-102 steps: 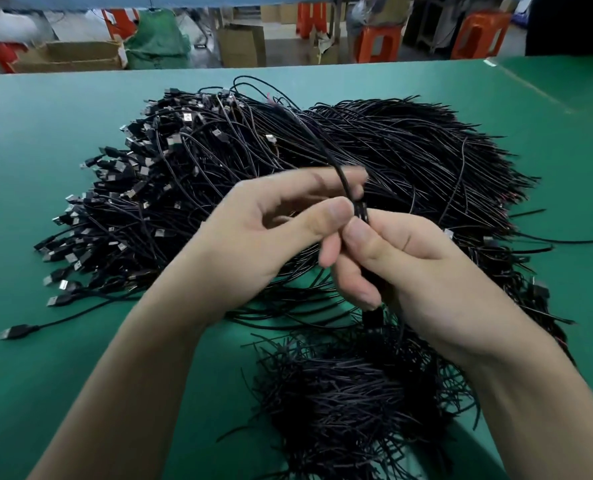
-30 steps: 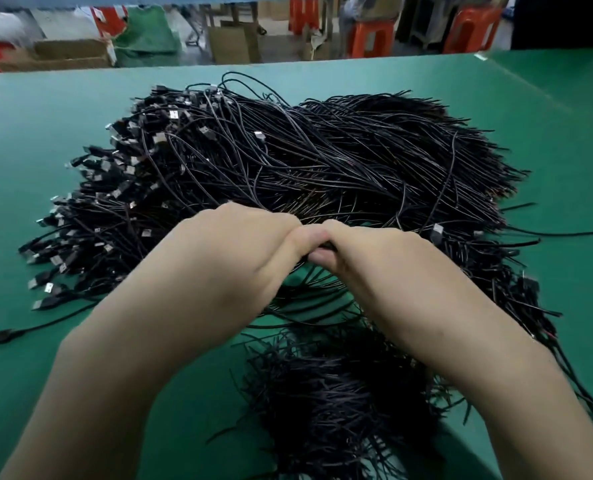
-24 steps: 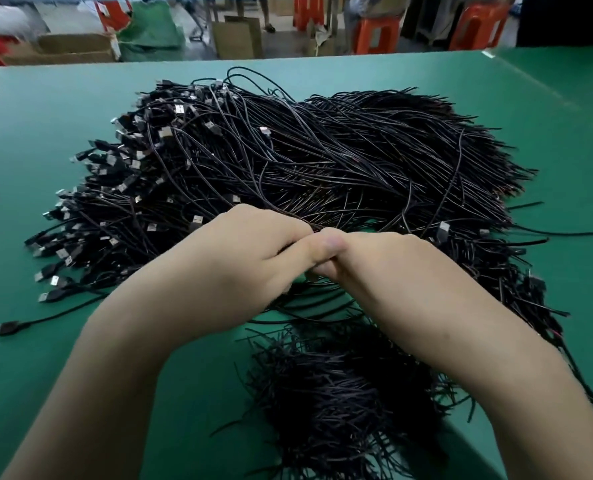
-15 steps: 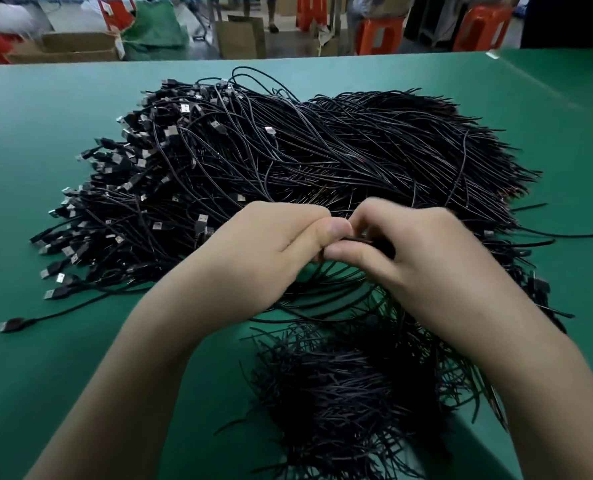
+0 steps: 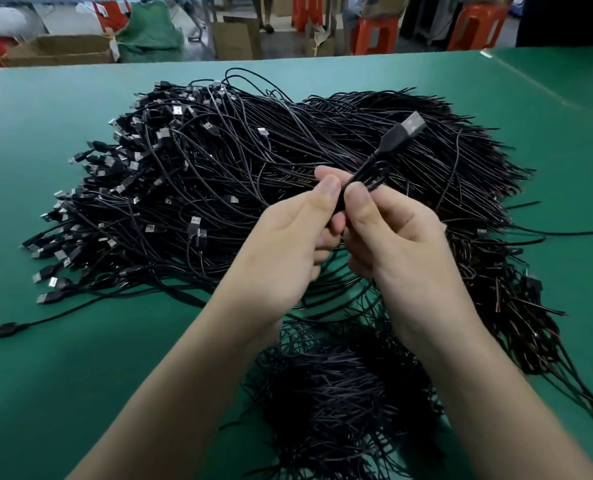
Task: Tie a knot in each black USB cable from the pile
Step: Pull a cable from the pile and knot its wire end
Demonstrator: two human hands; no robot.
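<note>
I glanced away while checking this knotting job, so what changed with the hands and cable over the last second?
The left hand and right hand, pressed together low over the big pile of black cables a second ago, have lifted slightly; they pinch one thin black USB cable, whose silver-tipped plug now sticks up to the right. Pile, smaller tangled heap and green table stayed put.

Green table (image 5: 28, 150): a large pile of black USB cables (image 5: 253, 161) is spread across the middle, plugs massed to the left, bare ends to the right. A smaller heap of cables (image 5: 340, 393) lies near. One USB cable (image 5: 367, 168) is pinched between left hand (image 5: 284, 247) and right hand (image 5: 395, 237) above the pile, its plug (image 5: 406, 129) raised toward the far right. Orange stools (image 5: 478, 26) and cardboard boxes (image 5: 70, 50) are seen beyond the far edge.
</note>
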